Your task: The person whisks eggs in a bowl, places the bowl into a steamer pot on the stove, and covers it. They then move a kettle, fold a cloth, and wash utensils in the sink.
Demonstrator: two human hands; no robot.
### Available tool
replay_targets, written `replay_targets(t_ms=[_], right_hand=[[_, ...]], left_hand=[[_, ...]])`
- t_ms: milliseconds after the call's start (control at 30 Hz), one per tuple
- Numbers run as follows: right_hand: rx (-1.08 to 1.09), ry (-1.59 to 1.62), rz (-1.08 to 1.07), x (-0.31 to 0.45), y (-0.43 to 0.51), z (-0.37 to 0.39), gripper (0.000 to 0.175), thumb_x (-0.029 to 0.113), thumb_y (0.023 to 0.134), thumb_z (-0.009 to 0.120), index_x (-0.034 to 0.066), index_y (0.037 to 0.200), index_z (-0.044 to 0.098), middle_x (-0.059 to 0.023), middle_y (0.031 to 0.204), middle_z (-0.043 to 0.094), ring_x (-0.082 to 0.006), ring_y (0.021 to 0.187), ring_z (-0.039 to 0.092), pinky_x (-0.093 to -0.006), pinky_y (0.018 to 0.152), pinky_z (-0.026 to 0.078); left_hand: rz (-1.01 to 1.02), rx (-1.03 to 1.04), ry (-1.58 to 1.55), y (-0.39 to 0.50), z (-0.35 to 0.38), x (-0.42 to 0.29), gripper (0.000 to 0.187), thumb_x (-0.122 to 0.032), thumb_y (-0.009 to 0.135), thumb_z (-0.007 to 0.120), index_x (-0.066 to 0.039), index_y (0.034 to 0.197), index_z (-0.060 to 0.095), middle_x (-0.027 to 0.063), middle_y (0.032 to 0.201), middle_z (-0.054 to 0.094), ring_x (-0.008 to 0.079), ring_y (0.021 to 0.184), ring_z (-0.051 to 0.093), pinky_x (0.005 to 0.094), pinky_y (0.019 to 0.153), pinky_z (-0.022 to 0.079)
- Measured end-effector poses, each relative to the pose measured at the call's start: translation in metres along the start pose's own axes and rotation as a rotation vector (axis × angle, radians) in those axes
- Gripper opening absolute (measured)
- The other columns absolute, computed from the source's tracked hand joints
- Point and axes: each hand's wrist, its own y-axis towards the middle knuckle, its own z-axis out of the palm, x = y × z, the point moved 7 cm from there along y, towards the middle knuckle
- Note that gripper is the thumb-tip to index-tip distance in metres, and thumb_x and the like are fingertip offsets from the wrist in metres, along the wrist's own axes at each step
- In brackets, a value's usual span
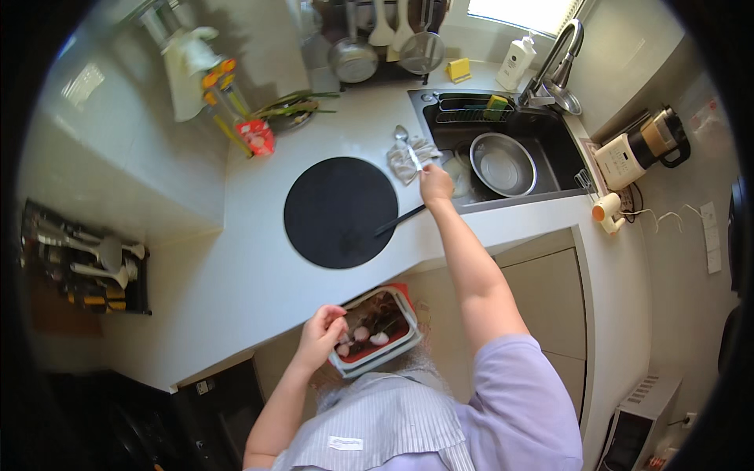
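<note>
My right hand (436, 185) reaches out to the front edge of the sink, its fingers closed at the handle end of a metal spoon (402, 134). The spoon lies across a crumpled, patterned cloth (403, 162). Below my right wrist runs a slim black utensil (400, 220), probably a knife; one end rests on a round black mat (336, 206) and the other is hidden. My left hand (324, 337) has bent fingers over the left rim of a grey waste bin (406, 347). Whether it holds anything is unclear. Pale shells or peels (361, 334) and dark scraps lie in the bin.
A metal bowl (504, 165) stands in the dark sink (554, 147) under a faucet (568, 50). Green stalks (294, 109) and a red packet (256, 136) lie at the back left. A blender (642, 144) and a hand mixer (609, 213) are at the right.
</note>
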Motion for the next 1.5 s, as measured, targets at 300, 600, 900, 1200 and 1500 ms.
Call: replay_targets(t_ms=[300,600,900,1200,1500], right_hand=[[0.46,-0.052,0.074,-0.039,0.081,0.08,0.026,0.028,0.074,0.067,0.0051,0.086,0.066,-0.0172,0.095,0.064,-0.0302,0.091,0.062,-0.039,0.078,0.05],[0.419,0.185,-0.067,-0.041,0.088,0.067,0.03,0.015,0.072,0.065,0.0033,0.099,0.06,-0.0197,0.095,0.063,-0.0347,0.092,0.06,-0.0409,0.08,0.047],[0.319,0.666,0.098,-0.23,0.16,-0.006,0.027,0.016,0.081,0.062,0.0,0.103,0.056,-0.0055,0.084,0.059,-0.0105,0.065,0.054,-0.0237,0.054,0.045],[0.721,0.282,0.75,-0.506,0.189,0.033,0.015,0.003,0.075,0.061,0.0029,0.088,0.053,-0.007,0.059,0.054,-0.0189,0.046,0.054,-0.0342,0.041,0.048],[0.528,0.179,-0.053,-0.368,0.201,-0.114,0.026,0.013,0.08,0.057,0.0042,0.104,0.058,-0.0133,0.091,0.063,-0.0274,0.08,0.062,-0.0345,0.07,0.049]], left_hand=[[0.403,-0.3,1.216,0.244,0.13,-0.037,0.025,-0.003,0.07,0.058,-0.002,0.094,0.053,0.0127,0.099,0.051,0.0285,0.094,0.051,0.0379,0.074,0.047],[0.459,-0.117,1.563,0.295,0.16,-0.019,0.008,-0.011,0.077,0.05,-0.008,0.083,0.053,0.0065,0.081,0.053,0.0228,0.08,0.054,0.0333,0.066,0.045],[0.113,-0.118,0.876,0.306,0.24,-0.054,0.027,-0.004,0.082,0.042,0.0,0.108,0.047,0.0223,0.094,0.056,0.0388,0.084,0.058,0.047,0.072,0.046],[-0.291,0.144,0.684,0.502,0.465,0.024,0.033,-0.006,0.078,0.049,0.007,0.107,0.055,0.0271,0.111,0.054,0.0385,0.096,0.058,0.0425,0.084,0.046],[0.048,-0.098,0.68,0.519,0.439,-0.001,0.031,-0.005,0.076,0.047,0.002,0.104,0.058,0.0233,0.106,0.056,0.0358,0.101,0.054,0.0412,0.087,0.043]])
